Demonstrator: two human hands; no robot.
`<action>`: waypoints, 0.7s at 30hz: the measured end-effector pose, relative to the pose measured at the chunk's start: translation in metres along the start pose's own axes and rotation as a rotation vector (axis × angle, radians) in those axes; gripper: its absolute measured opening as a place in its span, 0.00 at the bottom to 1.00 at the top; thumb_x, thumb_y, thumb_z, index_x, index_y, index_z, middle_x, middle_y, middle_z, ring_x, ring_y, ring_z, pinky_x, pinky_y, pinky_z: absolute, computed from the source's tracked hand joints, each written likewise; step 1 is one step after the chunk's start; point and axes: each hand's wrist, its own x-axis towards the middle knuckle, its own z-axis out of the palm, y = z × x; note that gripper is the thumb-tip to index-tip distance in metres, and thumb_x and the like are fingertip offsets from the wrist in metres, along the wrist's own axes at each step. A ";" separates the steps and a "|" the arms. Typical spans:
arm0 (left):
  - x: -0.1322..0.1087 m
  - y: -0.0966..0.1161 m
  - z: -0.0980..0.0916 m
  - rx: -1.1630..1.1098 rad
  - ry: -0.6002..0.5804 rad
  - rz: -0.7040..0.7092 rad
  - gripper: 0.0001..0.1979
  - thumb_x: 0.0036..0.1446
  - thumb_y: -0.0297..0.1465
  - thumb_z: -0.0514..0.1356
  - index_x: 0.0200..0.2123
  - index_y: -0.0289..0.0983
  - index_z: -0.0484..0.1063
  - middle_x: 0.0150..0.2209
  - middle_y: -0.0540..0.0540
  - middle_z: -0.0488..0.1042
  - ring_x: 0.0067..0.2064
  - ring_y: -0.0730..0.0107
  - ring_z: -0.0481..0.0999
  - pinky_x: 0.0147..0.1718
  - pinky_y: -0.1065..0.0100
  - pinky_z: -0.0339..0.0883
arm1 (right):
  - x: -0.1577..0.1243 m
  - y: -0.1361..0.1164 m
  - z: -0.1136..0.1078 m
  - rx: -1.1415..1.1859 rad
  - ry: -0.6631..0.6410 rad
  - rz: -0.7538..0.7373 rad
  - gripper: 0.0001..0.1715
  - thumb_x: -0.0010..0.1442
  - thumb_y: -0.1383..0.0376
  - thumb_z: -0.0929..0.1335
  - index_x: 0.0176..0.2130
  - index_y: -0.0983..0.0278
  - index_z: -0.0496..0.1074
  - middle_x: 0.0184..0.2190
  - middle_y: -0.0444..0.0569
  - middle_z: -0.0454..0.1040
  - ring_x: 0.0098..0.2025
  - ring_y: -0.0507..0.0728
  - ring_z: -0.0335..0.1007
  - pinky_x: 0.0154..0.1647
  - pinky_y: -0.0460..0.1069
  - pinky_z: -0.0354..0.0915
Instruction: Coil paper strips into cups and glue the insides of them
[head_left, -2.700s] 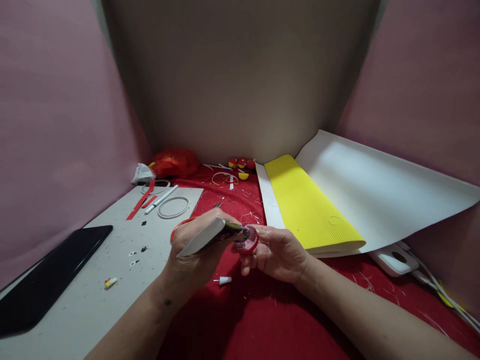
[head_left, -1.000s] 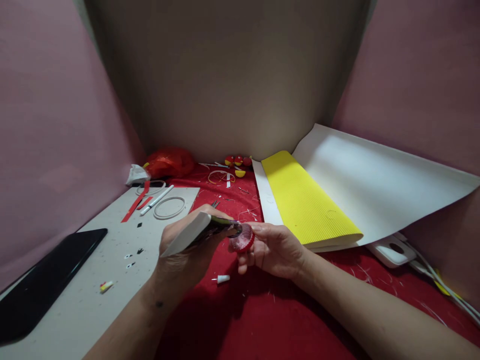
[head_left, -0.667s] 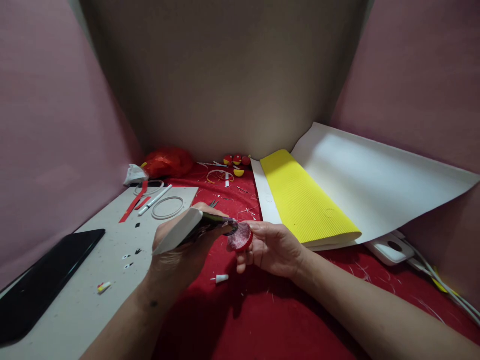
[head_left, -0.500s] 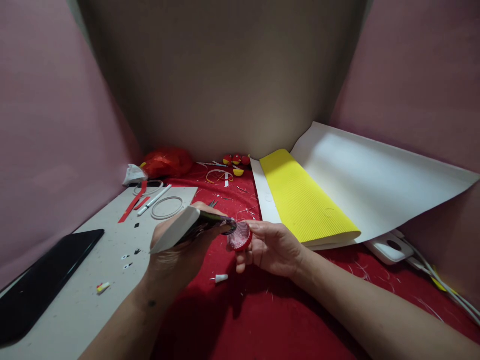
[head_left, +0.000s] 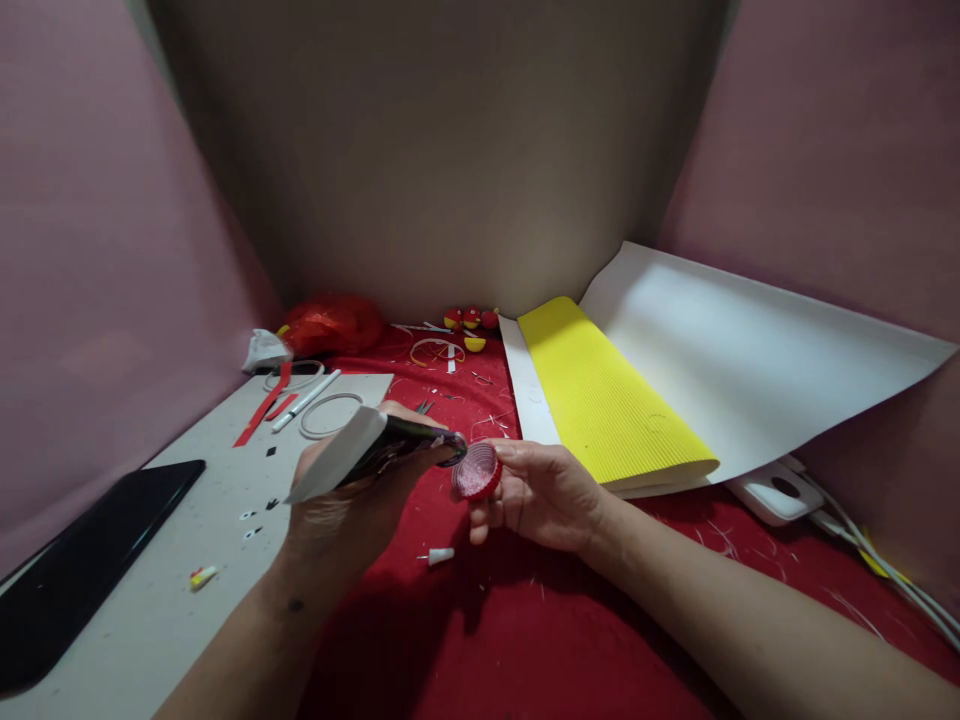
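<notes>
My left hand [head_left: 360,500] is wrapped round a glue bottle [head_left: 390,440] with a dark printed body and a flat white end. The bottle is tilted, its front end at the rim of a small red cup of coiled paper [head_left: 475,472]; the nozzle tip itself is hard to make out. Thumb and fingers of my right hand [head_left: 544,495] pinch the cup by its right side, its ringed, whitish hollow facing up and toward the bottle. Below the hands, a white cap with a pin [head_left: 439,556] lies on the red cloth [head_left: 480,650].
At left a grey board [head_left: 172,540] carries a black phone-like slab [head_left: 97,560], a white pen [head_left: 306,400], rings and red strips. Small red-and-yellow figures [head_left: 462,318] stand at the back. Yellow corrugated sheet [head_left: 607,390] and white paper [head_left: 750,340] lie right, near a white power strip [head_left: 776,490].
The bottle's white end has dipped slightly down and left in my left hand. My right hand keeps the red cup almost still; the whole view has shifted a little.
</notes>
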 end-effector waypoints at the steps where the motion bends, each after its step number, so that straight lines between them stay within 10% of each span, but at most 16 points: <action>1: 0.000 0.001 0.000 -0.001 0.006 -0.020 0.03 0.46 0.27 0.64 0.24 0.39 0.72 0.22 0.55 0.74 0.25 0.75 0.72 0.25 0.75 0.67 | 0.000 0.000 0.000 -0.003 0.002 -0.002 0.12 0.53 0.64 0.65 0.35 0.71 0.71 0.29 0.51 0.73 0.28 0.56 0.71 0.33 0.54 0.68; 12: -0.002 -0.003 0.001 0.065 0.261 -0.205 0.08 0.36 0.31 0.68 0.20 0.41 0.70 0.19 0.57 0.73 0.24 0.70 0.73 0.27 0.70 0.68 | -0.001 -0.002 0.002 0.028 0.050 0.011 0.12 0.51 0.65 0.65 0.35 0.72 0.71 0.29 0.53 0.74 0.30 0.59 0.72 0.36 0.58 0.67; 21: -0.001 -0.003 0.008 -0.213 0.188 -0.378 0.07 0.40 0.30 0.67 0.17 0.38 0.70 0.15 0.55 0.69 0.19 0.77 0.67 0.18 0.74 0.62 | -0.001 -0.002 0.003 0.063 0.068 0.060 0.13 0.53 0.64 0.64 0.37 0.71 0.69 0.29 0.54 0.75 0.30 0.59 0.73 0.36 0.58 0.67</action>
